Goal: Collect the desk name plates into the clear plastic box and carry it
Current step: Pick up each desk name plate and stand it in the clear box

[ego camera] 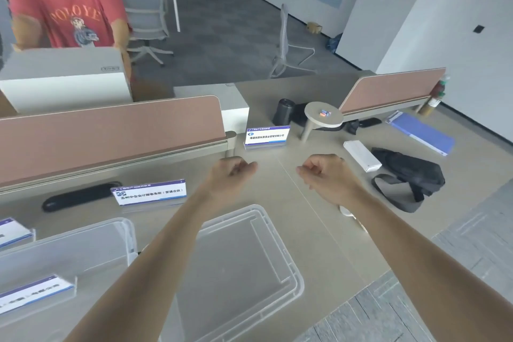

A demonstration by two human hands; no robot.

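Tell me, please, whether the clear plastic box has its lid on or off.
Off: the clear plastic box stands open at left, with the lid flat beside it.

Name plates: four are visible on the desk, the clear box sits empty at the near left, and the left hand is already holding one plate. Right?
Not quite. In the head view the left hand is loosely curled and holds nothing; so is the right hand. The rest stands.

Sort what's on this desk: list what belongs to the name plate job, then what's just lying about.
Belongs to the job:
far name plate
middle name plate
left-edge name plate
name plate in the clear box
clear plastic box
box lid

Just lying about:
black bag
white carton
blue folder
black wrist rest
round stand
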